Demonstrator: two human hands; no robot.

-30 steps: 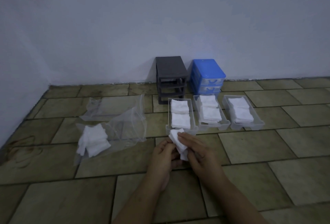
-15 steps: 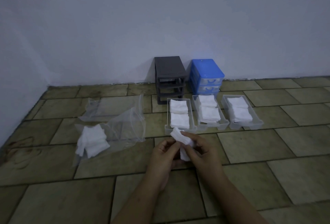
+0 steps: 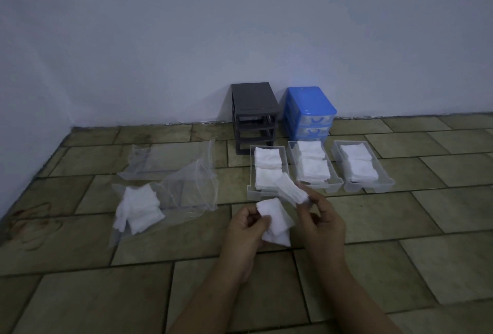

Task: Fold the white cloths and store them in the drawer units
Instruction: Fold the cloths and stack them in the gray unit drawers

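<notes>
My left hand point(image 3: 244, 229) holds a small stack of white cloths point(image 3: 276, 223) above the floor. My right hand point(image 3: 320, 220) pinches a separate folded white cloth point(image 3: 289, 189), lifted over the near end of the left clear drawer point(image 3: 252, 192). Three clear drawers lie side by side on the floor, each with folded white cloths inside: the left one, the middle one point(image 3: 337, 181) and the right one point(image 3: 388, 183). Behind them stand a dark grey drawer unit point(image 3: 253, 105) with no drawers in it and a blue drawer unit point(image 3: 308, 101).
A pile of white cloths point(image 3: 137, 207) lies on the tiled floor at the left, on and partly under clear plastic bags point(image 3: 186, 173). The wall point(image 3: 240, 27) runs right behind the drawer units.
My hands have drawn apart. The right hand has pulled one cloth off the bundle and raised it toward the left drawer, while the left hand keeps the others.
</notes>
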